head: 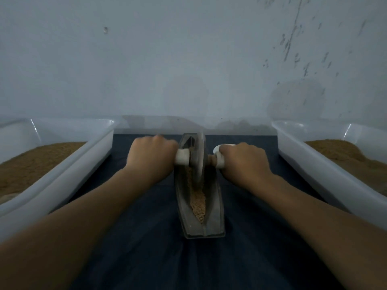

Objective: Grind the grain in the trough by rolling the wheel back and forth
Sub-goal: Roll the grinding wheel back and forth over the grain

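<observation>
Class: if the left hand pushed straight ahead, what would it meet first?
The left hand would probably meet the far white tray by the wall first; depth is unclear.

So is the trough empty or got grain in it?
Not empty: tan grain lies along the trough, nearer than the wheel.

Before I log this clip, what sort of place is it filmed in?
Probably a small hand-grinding workspace: a metal trough with grain sits on dark cloth by a bare stained wall, flanked by white tubs of brown powder.
</observation>
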